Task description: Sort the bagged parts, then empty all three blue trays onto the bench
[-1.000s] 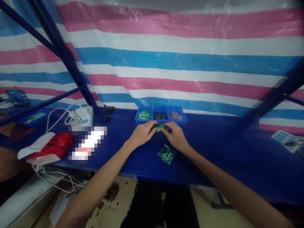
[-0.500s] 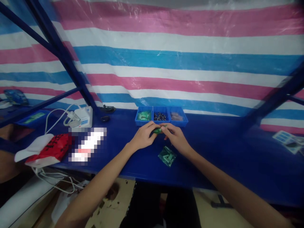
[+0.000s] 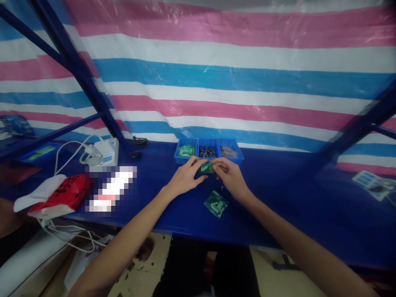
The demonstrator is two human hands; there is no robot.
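Note:
Between my two hands is a small green plastic bag [image 3: 205,167], with pale pieces showing through it. My left hand [image 3: 185,176] pinches its left side between thumb and fingers. The fingers of my right hand [image 3: 228,175] are closed on its right edge. Just below my right hand a tiny dark piece [image 3: 222,188] lies on the table. Closer to me rests another green bag [image 3: 216,203] with light strips inside. Behind my hands stands a blue three-part tray [image 3: 198,142], holding green bags [image 3: 187,151], small dark metallic parts [image 3: 207,152] and pinkish-brown packets [image 3: 229,152].
On the blue table [image 3: 278,198], a white power strip [image 3: 108,152] with cables, a red bag [image 3: 69,192] and a white cap [image 3: 40,194] are at the left. Another person's arm [image 3: 9,216] shows at the left edge. A packet [image 3: 371,183] lies far right.
The green bag between my hands has turned so more of its face shows. My right fingers have curled in more. The tiny piece below my right hand now shows clearly.

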